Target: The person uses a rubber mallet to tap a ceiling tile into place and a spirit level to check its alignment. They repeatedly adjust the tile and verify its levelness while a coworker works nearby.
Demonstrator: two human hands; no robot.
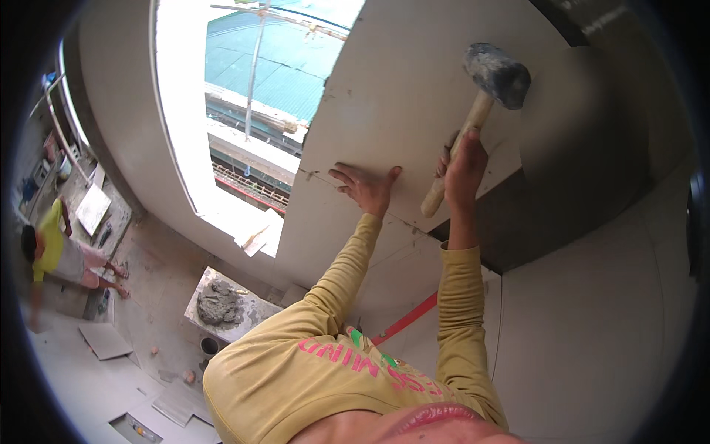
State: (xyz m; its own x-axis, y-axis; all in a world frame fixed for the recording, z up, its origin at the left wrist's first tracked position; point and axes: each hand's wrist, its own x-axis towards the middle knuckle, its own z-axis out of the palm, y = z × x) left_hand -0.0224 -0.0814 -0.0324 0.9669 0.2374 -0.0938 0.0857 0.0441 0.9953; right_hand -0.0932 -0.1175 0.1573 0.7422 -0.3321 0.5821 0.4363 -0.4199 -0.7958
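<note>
My left hand (362, 189) lies with its fingers spread on a large pale tile (399, 96) on the wall, just above a joint line. My right hand (466, 164) is wrapped around the wooden handle of a rubber mallet (497, 75). The mallet's dark, scuffed head points up, in front of the tile's upper right part. Its handle end sticks out below my fist. Beneath the joint, another pale tile continues down behind my forearms.
A window opening (177, 96) borders the tile on the left. A board with grey mortar (220, 302) and a small dark bucket (210, 345) stand lower left. A red bar (405, 320) slants between my arms. Another person (59, 244) in yellow is at far left, near loose tiles (105, 341).
</note>
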